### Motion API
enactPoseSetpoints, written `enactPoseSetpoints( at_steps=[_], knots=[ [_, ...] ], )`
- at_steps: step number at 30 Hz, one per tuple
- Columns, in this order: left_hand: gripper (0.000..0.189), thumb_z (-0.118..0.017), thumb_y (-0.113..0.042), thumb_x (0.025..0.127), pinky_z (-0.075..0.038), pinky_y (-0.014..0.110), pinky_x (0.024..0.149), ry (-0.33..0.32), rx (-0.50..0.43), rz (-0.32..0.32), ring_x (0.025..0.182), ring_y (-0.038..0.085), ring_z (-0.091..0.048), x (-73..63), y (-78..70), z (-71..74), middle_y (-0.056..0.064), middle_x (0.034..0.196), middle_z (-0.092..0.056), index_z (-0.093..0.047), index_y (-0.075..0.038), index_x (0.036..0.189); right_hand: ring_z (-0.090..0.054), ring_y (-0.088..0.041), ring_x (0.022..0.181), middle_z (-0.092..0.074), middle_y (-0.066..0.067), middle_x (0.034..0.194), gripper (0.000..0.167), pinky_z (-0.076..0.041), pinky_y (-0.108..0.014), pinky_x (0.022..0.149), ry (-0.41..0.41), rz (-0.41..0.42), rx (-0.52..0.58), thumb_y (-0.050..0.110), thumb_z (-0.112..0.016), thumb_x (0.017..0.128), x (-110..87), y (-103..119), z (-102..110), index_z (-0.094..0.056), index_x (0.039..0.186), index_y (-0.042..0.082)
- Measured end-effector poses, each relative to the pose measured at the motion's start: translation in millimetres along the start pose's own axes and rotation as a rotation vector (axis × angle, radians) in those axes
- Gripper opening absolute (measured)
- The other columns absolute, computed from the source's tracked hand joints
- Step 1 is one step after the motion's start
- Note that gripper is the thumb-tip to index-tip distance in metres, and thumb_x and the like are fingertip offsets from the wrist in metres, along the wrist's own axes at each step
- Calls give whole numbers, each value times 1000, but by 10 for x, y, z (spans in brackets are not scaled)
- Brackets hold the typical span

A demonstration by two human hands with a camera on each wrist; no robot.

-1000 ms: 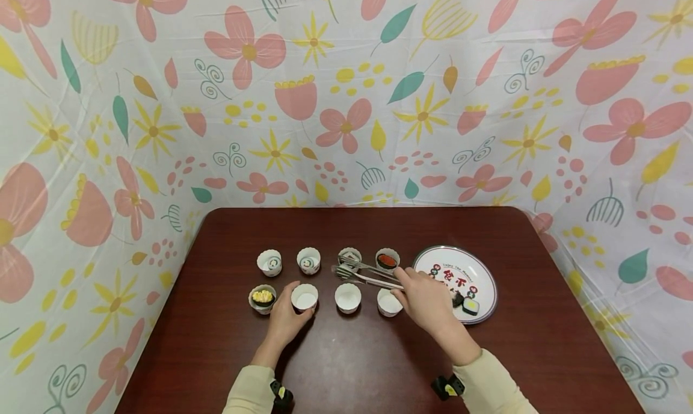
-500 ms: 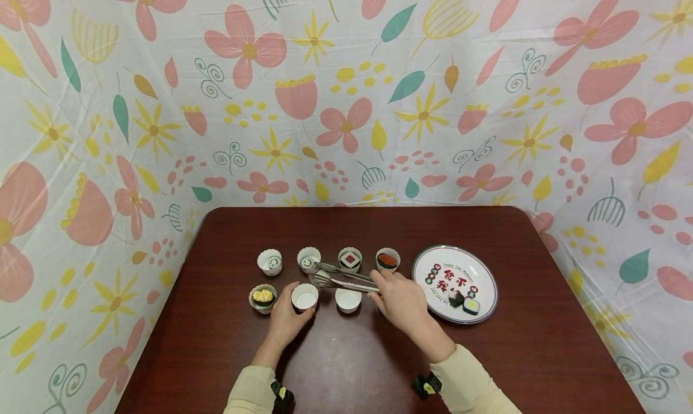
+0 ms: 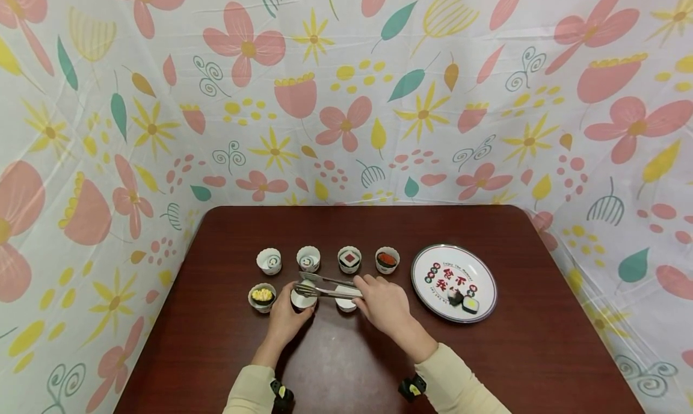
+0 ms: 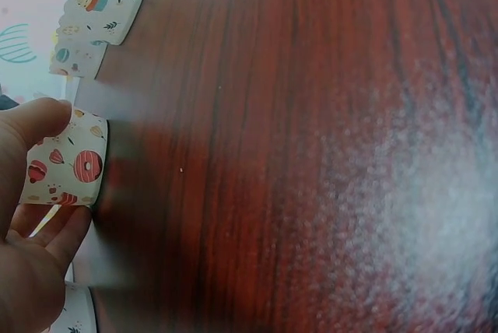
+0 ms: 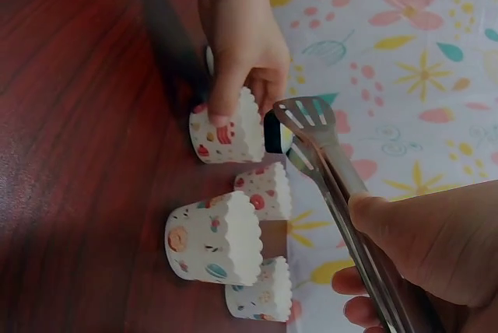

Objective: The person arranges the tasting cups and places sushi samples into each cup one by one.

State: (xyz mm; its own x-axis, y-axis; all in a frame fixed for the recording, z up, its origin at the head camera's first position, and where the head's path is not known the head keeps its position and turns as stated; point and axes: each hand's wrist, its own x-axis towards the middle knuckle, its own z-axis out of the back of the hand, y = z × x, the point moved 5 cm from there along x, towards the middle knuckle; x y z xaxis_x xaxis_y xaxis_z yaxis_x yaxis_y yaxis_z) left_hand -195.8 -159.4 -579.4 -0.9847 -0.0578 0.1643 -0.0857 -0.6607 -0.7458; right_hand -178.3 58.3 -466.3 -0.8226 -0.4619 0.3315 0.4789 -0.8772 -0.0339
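Note:
My left hand [image 3: 286, 321] holds a white paper baking cup [image 4: 66, 162] between thumb and fingers, upright on the table in the front row. My right hand [image 3: 385, 305] grips metal serving tongs [image 3: 327, 292]. Between the slotted tips of the tongs is a small sushi roll [image 5: 274, 132] with a dark wrap, over the rim of the held cup. Left of that cup, a paper cup [image 3: 262, 305] contains sushi with a yellow topping. To its right stands another paper cup [image 3: 346, 305], partly covered by the tongs; its inside looks white.
Several paper cups [image 3: 349, 269] with sushi stand in a back row. A round white plate [image 3: 425, 263] with red lettering bears a dark sushi piece [image 3: 456, 298] and a yellow-centred roll [image 3: 470, 304]. A floral cloth [image 3: 346, 131] hangs behind the brown table [image 3: 335, 378].
My right hand has moved left with the tongs and the sushi roll, from over the row's right part to above the held cup. The left hand stays on its cup.

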Motion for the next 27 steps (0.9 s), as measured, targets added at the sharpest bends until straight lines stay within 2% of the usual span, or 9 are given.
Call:
enactPoseSetpoints(
  at_steps=[6, 12, 20, 27],
  knots=[
    [70, -79, -20, 69, -43, 49, 89, 10, -11, 25, 111, 32, -54, 5, 13, -13, 14, 122, -56, -46, -7, 129, -56, -18, 67, -57, 3, 79, 32, -41, -28, 45, 11, 7, -7, 36, -71, 77, 8, 40, -20, -56, 99, 17],
    [69, -79, -21, 70, -43, 49, 89, 10, -10, 18, 111, 33, -54, 0, 11, -11, 15, 121, -57, -46, -7, 130, -58, -18, 68, -56, 3, 77, 33, -41, -31, 44, 9, 2, -6, 36, -71, 76, 12, 55, -51, -55, 97, 17],
    [68, -79, -21, 69, -44, 48, 88, 3, -10, 21, 109, 32, -55, 2, 14, -13, 15, 119, -57, -47, -8, 128, -59, -20, 71, -57, 1, 80, 38, -45, -32, 50, 8, 26, -21, 37, -72, 74, -10, 75, -100, -57, 100, 14],
    [66, -79, -21, 70, -43, 47, 88, -8, -14, 7, 109, 30, -55, -4, 14, -19, 14, 119, -58, -48, -8, 127, -58, -22, 73, -57, -1, 82, 39, -45, -33, 50, 15, 24, 4, 37, -71, 76, -32, 70, -110, -56, 101, 11]
  ],
)
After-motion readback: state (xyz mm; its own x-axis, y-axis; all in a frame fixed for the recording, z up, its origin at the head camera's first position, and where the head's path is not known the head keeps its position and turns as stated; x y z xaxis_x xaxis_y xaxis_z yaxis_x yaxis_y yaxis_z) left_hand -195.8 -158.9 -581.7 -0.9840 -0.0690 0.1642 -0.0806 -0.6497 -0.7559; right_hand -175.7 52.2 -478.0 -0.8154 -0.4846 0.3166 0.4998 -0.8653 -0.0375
